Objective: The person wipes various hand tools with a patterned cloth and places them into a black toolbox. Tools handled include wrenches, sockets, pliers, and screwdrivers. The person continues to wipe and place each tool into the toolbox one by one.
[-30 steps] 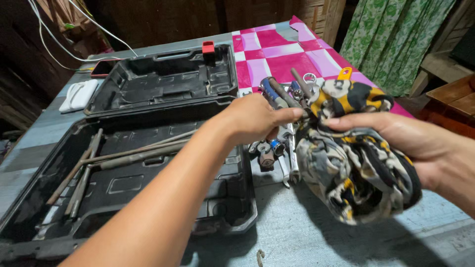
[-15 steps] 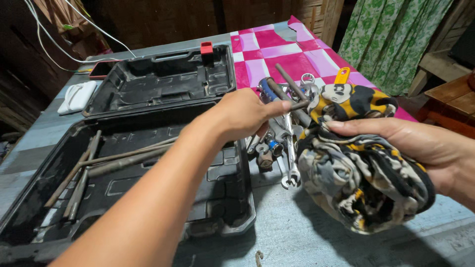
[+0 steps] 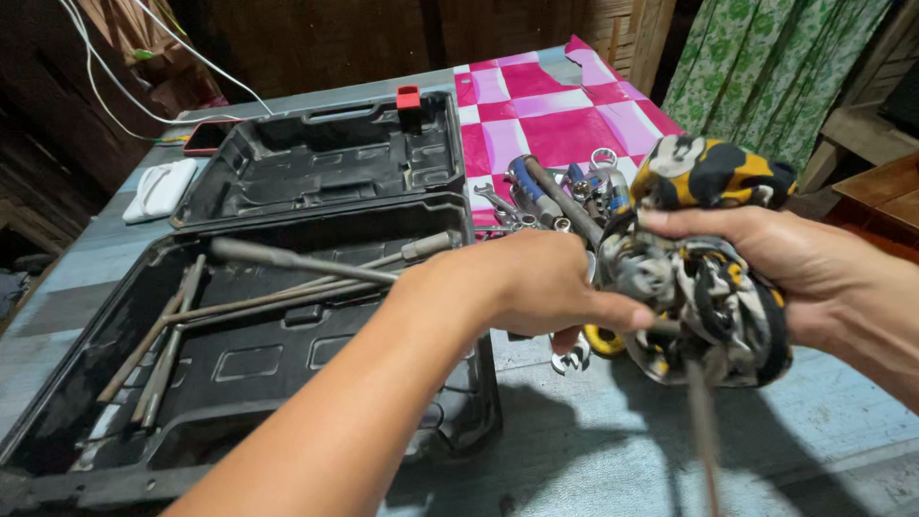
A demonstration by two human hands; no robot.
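Note:
My left hand point(image 3: 536, 287) grips a long bent metal wrench point(image 3: 297, 260). One arm of it reaches left over the open black tool case point(image 3: 316, 393); the other arm points down, blurred, below the cloth. Held in my right hand point(image 3: 814, 273) is a bunched yellow, black and grey patterned cloth point(image 3: 708, 287), pressed around the wrench just right of my left fingers. A pile of wrenches and sockets point(image 3: 550, 196) lies on the table behind both hands.
Several thin metal rods point(image 3: 239, 306) lie in the case's lower half; its lid point(image 3: 316, 163) lies open behind. A pink checked cloth point(image 3: 555, 101) covers the far table. A white device point(image 3: 158, 187) and cables sit far left. Green curtain point(image 3: 756, 67) at right.
My left hand lifted the bent wrench out of the pile and pulled it toward me. The right hand brought the cloth in and closed it around the wrench.

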